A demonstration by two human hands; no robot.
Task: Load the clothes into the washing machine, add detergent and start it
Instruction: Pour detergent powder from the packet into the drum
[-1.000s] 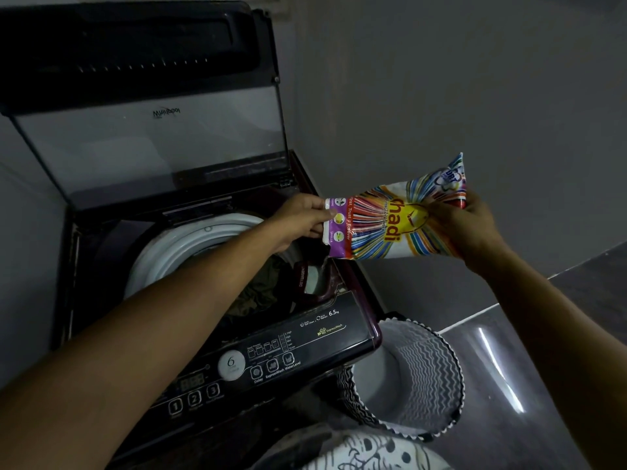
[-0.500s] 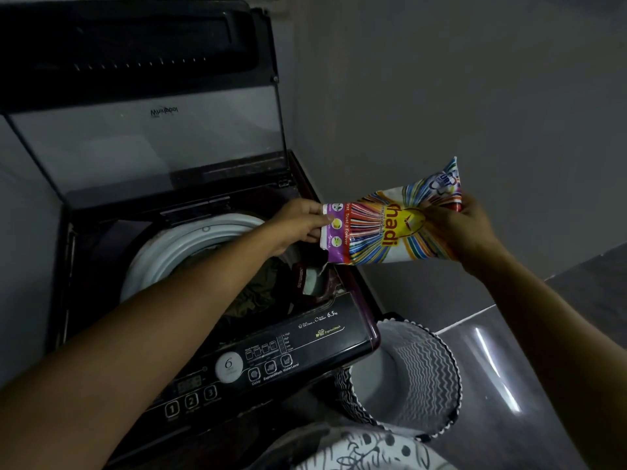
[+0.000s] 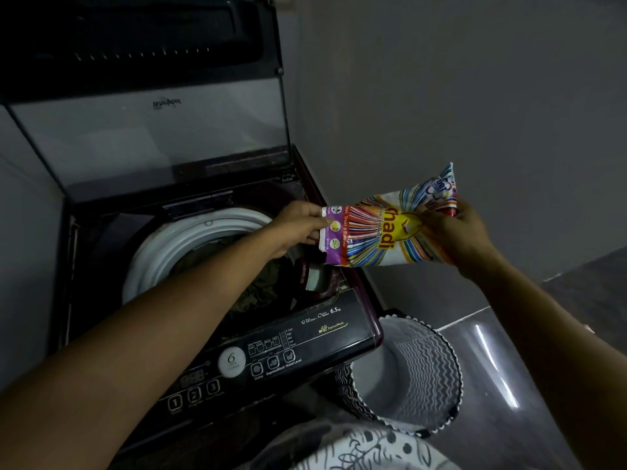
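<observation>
Right at the bottom edge of the frame we've got a bit of black-and-white patterned fabric (image 3: 356, 449), and just up and right of it a laundry basket (image 3: 407, 374) with a zigzag print standing on the glossy floor (image 3: 529, 385) beside the machine.

Next up, the washing machine (image 3: 210, 300) fills the left half, with its dark control panel (image 3: 258, 361) closest to us and a round white dial (image 3: 231, 362) on it. Behind the panel the white drum rim (image 3: 176, 245) is open, and dark olive clothes (image 3: 258, 286) are sitting inside. The lid (image 3: 149, 137) stands up at the upper left.

Around mid-frame, a little right of centre, is the detergent packet (image 3: 383, 228), up in the air over the machine's right edge. Its long axis runs roughly left to right, tilted so the purple end points down-left toward the drum and the other end points up-right.

Our left hand (image 3: 298, 228) has a closed grip pinching the purple end. Our right hand (image 3: 454, 235) is closed round the upper-right end, fingers wrapped on the packet.

Farthest back it's just plain grey wall (image 3: 475, 96).
</observation>
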